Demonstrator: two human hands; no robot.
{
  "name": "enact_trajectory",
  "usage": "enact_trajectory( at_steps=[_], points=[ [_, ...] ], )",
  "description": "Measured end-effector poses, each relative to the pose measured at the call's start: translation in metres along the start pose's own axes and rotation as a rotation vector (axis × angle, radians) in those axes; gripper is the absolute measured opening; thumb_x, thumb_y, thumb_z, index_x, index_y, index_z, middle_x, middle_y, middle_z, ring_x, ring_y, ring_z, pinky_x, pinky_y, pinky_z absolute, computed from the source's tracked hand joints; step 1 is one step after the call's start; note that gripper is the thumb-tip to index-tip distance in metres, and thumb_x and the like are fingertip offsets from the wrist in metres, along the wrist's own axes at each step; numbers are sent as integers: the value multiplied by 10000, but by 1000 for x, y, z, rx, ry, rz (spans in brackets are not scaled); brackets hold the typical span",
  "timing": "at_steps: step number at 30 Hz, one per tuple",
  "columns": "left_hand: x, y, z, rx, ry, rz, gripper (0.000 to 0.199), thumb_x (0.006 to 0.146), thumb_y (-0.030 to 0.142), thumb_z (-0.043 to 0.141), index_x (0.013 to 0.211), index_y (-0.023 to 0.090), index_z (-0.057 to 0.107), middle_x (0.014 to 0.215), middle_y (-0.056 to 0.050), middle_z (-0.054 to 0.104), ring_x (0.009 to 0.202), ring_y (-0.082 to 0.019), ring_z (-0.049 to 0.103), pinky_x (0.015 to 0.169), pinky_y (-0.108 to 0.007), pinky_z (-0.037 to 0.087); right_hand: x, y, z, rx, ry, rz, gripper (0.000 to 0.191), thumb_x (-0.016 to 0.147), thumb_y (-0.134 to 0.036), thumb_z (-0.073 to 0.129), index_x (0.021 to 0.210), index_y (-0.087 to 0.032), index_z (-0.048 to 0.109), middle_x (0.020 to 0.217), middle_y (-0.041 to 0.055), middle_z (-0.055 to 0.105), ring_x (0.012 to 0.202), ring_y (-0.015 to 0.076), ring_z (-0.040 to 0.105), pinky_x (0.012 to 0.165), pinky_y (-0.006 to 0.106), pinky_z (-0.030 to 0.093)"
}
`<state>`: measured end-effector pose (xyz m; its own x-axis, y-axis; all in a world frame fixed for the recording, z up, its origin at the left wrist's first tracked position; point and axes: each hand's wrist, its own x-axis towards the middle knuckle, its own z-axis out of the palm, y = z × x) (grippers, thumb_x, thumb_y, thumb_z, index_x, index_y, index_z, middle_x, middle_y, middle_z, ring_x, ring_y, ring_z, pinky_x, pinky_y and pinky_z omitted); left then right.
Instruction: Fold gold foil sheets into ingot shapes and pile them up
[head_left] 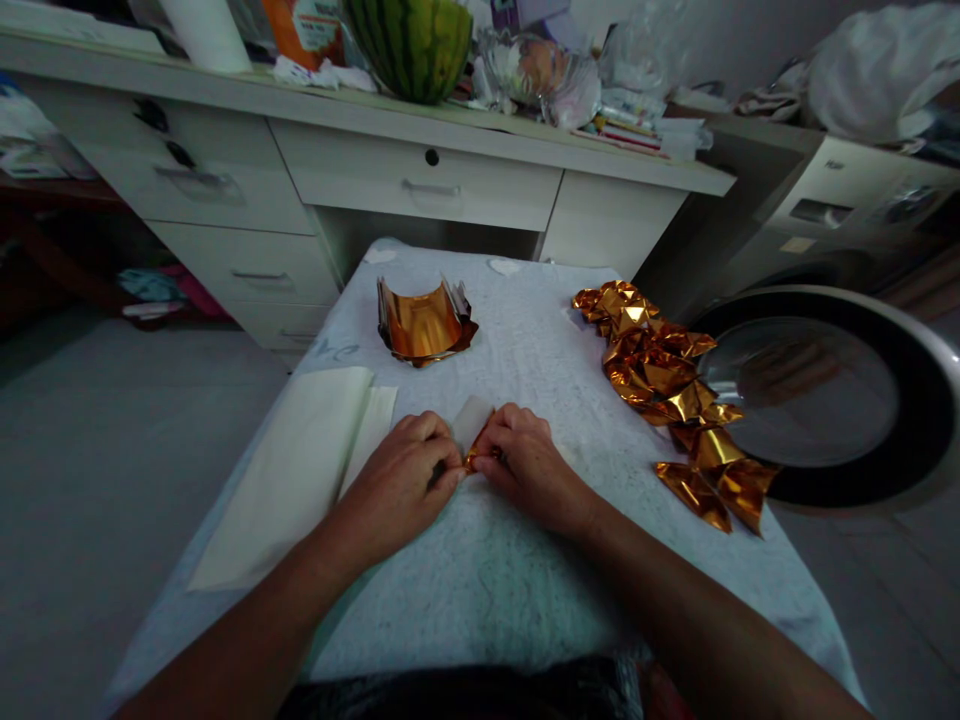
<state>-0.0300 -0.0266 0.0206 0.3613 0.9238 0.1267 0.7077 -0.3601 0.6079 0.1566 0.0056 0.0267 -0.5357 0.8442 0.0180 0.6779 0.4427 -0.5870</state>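
Both hands meet over the middle of the cloth-covered table (420, 620). Between their fingertips is a small piece of gold foil paper (472, 455), with a pale whitish part (472, 415) showing beyond the fingers. My left hand (412, 470) is closed, thumb and fingers pinching the near left end of the piece. My right hand (529, 460) pinches its right side, the other fingers curled. Most of the piece is hidden by the fingers. Left of my left hand lies a stack of pale paper sheets (292, 470). Further back, curved gold foil sheets (424, 325) stand in a stack.
Several folded gold foil pieces (660, 370) lie heaped along the table's right edge. Beyond that edge is an open round washing machine door (817, 390). A white desk with drawers (420, 180) stands behind, bearing a cut watermelon (412, 45), a bowl and bags.
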Motion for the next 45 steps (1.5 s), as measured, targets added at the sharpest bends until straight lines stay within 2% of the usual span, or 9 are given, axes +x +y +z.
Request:
enact_trajectory(
  at_steps=[5, 25, 33, 39, 45],
  points=[
    [-1, 1, 3, 41, 47, -36, 127, 829, 186, 584, 706, 186, 612, 877, -31, 529, 877, -197, 522, 804, -372, 449, 1, 2, 4, -2, 28, 9, 39, 836, -166, 679, 799, -171, 665, 961, 43, 561, 937, 189, 501, 869, 363, 358],
    [-1, 7, 6, 222, 13, -62, 171, 874, 183, 527, 715, 182, 590, 880, -56, 526, 894, -233, 491, 804, -408, 438, 2, 0, 10, -73, 59, 39, 82, 846, -195, 652, 775, -169, 621, 954, 46, 538, 917, 192, 480, 850, 367, 349],
    [-1, 7, 8, 241, 28, -91, 172, 852, 188, 553, 680, 191, 564, 870, -50, 535, 897, -229, 495, 798, -391, 438, 2, 0, 12, -81, 57, 48, 83, 842, -192, 636, 770, -169, 603, 942, 44, 527, 906, 191, 470, 836, 366, 343],
    [-1, 7, 7, 253, 22, -78, 149, 839, 170, 544, 693, 195, 564, 873, -52, 540, 895, -234, 497, 782, -393, 442, 2, 0, 13, -101, 60, 59, 16, 850, -175, 610, 835, -170, 610, 974, 57, 532, 931, 205, 478, 848, 377, 349],
    [-1, 10, 6, 266, 16, -75, 174, 871, 168, 499, 714, 194, 569, 881, -54, 539, 888, -235, 493, 783, -405, 435, 2, -1, 12, -125, 46, 58, 36, 863, -192, 609, 831, -176, 608, 977, 58, 536, 925, 203, 474, 840, 370, 347]
  ],
)
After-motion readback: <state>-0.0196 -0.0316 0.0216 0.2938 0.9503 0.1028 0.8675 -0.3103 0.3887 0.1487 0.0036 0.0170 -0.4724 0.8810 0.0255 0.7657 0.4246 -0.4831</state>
